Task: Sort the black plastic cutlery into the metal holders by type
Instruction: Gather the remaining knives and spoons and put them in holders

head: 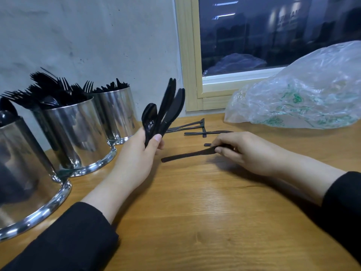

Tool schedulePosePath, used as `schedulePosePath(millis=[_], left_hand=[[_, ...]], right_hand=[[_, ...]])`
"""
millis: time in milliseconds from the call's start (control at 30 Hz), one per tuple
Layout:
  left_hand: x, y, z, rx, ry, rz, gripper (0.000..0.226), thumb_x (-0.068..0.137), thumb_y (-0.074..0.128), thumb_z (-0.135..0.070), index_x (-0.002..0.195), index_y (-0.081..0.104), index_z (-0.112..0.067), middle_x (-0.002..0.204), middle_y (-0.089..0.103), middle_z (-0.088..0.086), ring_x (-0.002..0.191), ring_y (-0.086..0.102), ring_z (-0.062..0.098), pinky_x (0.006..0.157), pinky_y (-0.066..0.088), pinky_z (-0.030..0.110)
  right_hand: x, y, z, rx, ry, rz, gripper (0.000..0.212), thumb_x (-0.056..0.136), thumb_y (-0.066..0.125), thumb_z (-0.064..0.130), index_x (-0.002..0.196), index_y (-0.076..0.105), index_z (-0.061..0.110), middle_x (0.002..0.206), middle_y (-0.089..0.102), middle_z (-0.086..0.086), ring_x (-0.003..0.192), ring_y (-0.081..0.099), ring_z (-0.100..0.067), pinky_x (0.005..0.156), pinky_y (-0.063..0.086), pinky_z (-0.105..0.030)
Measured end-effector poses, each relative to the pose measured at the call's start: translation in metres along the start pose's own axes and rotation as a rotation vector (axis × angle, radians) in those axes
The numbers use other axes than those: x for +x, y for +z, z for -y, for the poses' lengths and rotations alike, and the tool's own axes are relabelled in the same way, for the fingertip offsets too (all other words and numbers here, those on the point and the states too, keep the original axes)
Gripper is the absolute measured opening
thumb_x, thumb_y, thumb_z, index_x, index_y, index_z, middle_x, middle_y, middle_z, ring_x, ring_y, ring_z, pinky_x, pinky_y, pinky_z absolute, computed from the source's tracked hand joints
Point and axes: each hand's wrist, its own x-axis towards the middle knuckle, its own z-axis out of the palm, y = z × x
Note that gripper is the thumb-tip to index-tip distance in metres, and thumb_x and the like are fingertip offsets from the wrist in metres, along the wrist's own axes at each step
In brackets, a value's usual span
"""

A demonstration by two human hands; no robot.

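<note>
Left hand (143, 151) grips a fan of knives (172, 106) and a spoon (149, 118); right hand (244, 151) pinches a knife (187, 154) at 3 o'clock — blurred, its end hidden by fingers.

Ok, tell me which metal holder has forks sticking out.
The middle holder: fork prongs fan out above its rim, unlike the nearest holder or the far one.

Nearest holder (23, 173) cut off at left edge.

Cutlery bunch (164, 112) — left hand (136, 155)
</note>
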Motion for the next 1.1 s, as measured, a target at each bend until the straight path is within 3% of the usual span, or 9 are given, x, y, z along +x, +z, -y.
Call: schedulePosePath(millis=[100,167,267,400,567,700,767,933,1100], left_hand=[[-0.002,0.010,-0.002,0.085,0.062,0.116,0.010,0.105,0.049,-0.030,0.101,0.059,-0.031,0.090,0.072,-0.013,0.086,0.065,0.002,0.076,0.046,0.017],[-0.003,0.018,-0.005,0.107,0.073,0.197,0.012,0.104,0.049,-0.030,0.095,0.057,-0.031,0.082,0.072,-0.011,0.076,0.066,0.002,0.072,0.049,0.020],[-0.006,0.030,-0.012,0.133,0.073,0.223,0.022,0.105,0.049,-0.027,0.083,0.051,-0.027,0.065,0.064,-0.009,0.059,0.059,-0.001,0.058,0.040,0.011],[0.001,0.041,-0.014,0.130,0.030,0.171,0.026,0.105,0.050,-0.030,0.080,0.054,-0.023,0.065,0.059,-0.008,0.058,0.054,-0.001,0.054,0.037,0.012],[0.021,0.057,-0.010,0.088,-0.040,0.182,0.025,0.104,0.051,-0.029,0.080,0.053,-0.026,0.069,0.062,-0.006,0.065,0.057,0.012,0.058,0.038,0.021],[0.040,0.069,-0.006,0.091,-0.021,0.159,0.026,0.106,0.047,-0.029,0.081,0.045,-0.036,0.073,0.056,-0.014,0.071,0.054,0.008,0.064,0.038,0.021],[0.046,0.072,-0.004,0.074,-0.038,0.153,0.024,0.106,0.046,-0.030,0.082,0.048,-0.031,0.073,0.061,-0.006,0.069,0.057,0.013,0.065,0.042,0.028],[0.050,0.071,0.004,-0.037,-0.072,0.113,0.022,0.105,0.047,-0.032,0.091,0.057,-0.017,0.077,0.070,0.003,0.068,0.066,0.020,0.073,0.053,0.038],[0.050,0.059,0.000,-0.018,-0.064,0.109,0.019,0.106,0.044,-0.031,0.104,0.063,-0.025,0.097,0.072,-0.013,0.087,0.067,0.006,0.071,0.043,0.011]], right_hand=[[0.002,-0.002,0.002,0.135,-0.007,-0.130,0.010,0.097,0.061,0.031,0.089,0.063,0.036,0.077,0.065,0.009,0.069,0.057,-0.005,0.065,0.042,-0.017],[0.005,-0.004,0.004,0.237,0.012,-0.205,0.007,0.095,0.064,0.028,0.088,0.067,0.030,0.073,0.066,0.008,0.067,0.056,-0.002,0.064,0.040,-0.012],[0.008,-0.005,0.002,0.378,0.044,-0.266,0.003,0.092,0.068,0.026,0.090,0.068,0.025,0.071,0.070,0.003,0.067,0.061,-0.006,0.070,0.047,-0.021],[0.012,-0.014,-0.021,0.344,0.141,-0.382,0.017,0.091,0.067,0.037,0.097,0.065,0.022,0.075,0.069,0.002,0.071,0.063,-0.011,0.071,0.048,-0.029],[0.004,-0.023,-0.067,-0.093,0.311,-0.112,0.029,0.085,0.068,0.051,0.104,0.065,0.029,0.090,0.061,0.011,0.081,0.059,-0.008,0.070,0.042,-0.027],[0.007,-0.029,-0.078,-0.054,0.362,0.024,0.027,0.081,0.074,0.049,0.092,0.066,0.026,0.086,0.065,0.011,0.075,0.059,-0.002,0.066,0.044,-0.016],[0.011,-0.031,-0.081,-0.037,0.363,0.087,0.024,0.083,0.073,0.047,0.087,0.067,0.024,0.079,0.066,0.009,0.067,0.056,-0.003,0.059,0.041,-0.011],[0.018,-0.027,-0.078,-0.012,0.330,0.123,0.021,0.086,0.072,0.043,0.084,0.064,0.025,0.078,0.066,0.006,0.069,0.057,-0.008,0.064,0.044,-0.021],[0.017,-0.009,-0.060,0.034,0.128,-0.068,0.016,0.085,0.073,0.039,0.080,0.060,0.031,0.074,0.064,0.012,0.070,0.054,-0.008,0.065,0.044,-0.021]])
